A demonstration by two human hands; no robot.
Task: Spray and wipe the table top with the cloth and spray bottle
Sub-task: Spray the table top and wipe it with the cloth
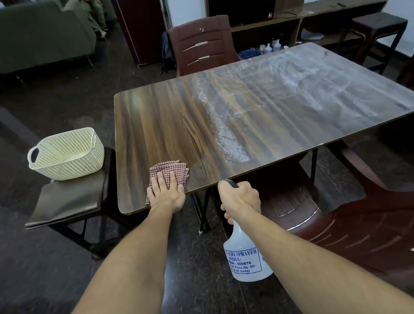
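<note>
The dark wood-grain table top point(164, 115) fills the middle of the view; its right half carries white streaks and droplets of spray. A red-and-white checked cloth point(175, 169) lies folded at the near left corner. My left hand point(166, 192) rests flat on it with straight fingers. Just below the table's near edge, my right hand point(240, 198) grips the head of a translucent spray bottle point(246, 258) with a blue-printed label. The bottle hangs over the floor and its black nozzle sits at the table edge.
A cream perforated basket point(66, 153) sits on a dark stool point(68, 201) left of the table. Brown plastic chairs stand at the far side point(201, 44) and near right point(350, 221). A low shelf unit point(313, 16) and another stool point(377, 27) stand behind.
</note>
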